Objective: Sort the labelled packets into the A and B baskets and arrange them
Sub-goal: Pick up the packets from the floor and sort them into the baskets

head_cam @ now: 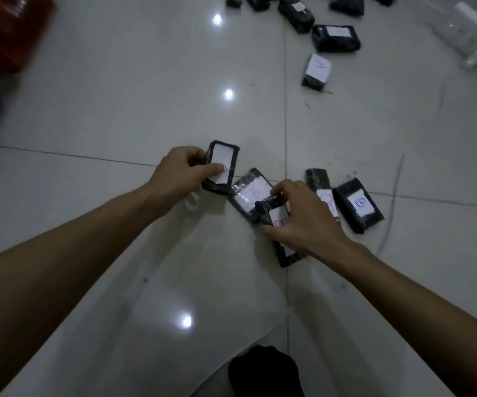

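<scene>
The left hand (178, 174) grips a dark packet (222, 167), thumb pressed on its white label, fingers curled behind it. Just right of this packet, a second packet (250, 196) lies flat on the tiled floor (116, 110). The right hand (300, 217) pinches a third packet (278, 222), which overlaps the second one. Right of that hand lies a packet marked B (357, 204). Far beyond it stands a packet marked A (317, 70). A red basket (8, 30) sits far left, blurred.
</scene>
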Motion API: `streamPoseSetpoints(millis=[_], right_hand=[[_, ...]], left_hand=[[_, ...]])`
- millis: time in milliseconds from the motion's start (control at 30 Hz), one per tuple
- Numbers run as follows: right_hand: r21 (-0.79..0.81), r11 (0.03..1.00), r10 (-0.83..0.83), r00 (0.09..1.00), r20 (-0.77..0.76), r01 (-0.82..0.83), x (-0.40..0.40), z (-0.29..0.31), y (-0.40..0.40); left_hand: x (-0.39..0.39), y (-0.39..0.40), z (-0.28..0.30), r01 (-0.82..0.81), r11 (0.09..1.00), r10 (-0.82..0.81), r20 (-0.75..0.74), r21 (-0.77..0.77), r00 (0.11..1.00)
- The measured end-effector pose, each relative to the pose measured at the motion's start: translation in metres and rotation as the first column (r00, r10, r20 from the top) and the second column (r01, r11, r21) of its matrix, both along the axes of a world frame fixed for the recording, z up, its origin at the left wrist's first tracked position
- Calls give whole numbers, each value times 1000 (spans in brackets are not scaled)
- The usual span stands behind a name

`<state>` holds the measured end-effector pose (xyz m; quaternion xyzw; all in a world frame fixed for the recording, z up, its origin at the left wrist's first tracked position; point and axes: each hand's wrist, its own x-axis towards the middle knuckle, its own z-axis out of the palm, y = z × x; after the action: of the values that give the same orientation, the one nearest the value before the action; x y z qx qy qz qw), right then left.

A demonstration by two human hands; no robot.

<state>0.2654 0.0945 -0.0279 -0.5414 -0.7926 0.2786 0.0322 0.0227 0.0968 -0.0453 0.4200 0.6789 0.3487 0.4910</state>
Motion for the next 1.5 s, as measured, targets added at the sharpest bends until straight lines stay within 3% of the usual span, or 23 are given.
streamPoseSetpoints(millis=[333,567,767,967,1167,1267,1333,1500], right_hand=[[-27,956,292,956,3,-292,-177,50,90],[-230,949,145,947,-287,-214,-274,115,101],[-318,876,191,867,-460,-362,-368,130,114],[-291,815,297,792,-533,-501,-477,109,104],[-279,779,383,779,-497,-561,-543,74,93],[-153,693,669,707,-228,-705,-550,59,92],[-45,656,748,657,-96,-754,-550,55,90],[181,611,787,617,-30,-770,-548,50,85]], left_hand=[[-133,-18,49,-298,954,293,131,27,947],[-214,-47,115,-504,858,480,196,97,855],[-279,-76,133,-650,751,642,100,119,760],[-338,-114,113,-818,557,830,-140,142,540],[-369,-125,92,-841,516,838,-299,163,457],[-381,-114,82,-861,464,866,-313,207,391],[-388,-107,77,-865,441,876,-325,240,356],[-405,-99,71,-846,467,826,-467,257,315]])
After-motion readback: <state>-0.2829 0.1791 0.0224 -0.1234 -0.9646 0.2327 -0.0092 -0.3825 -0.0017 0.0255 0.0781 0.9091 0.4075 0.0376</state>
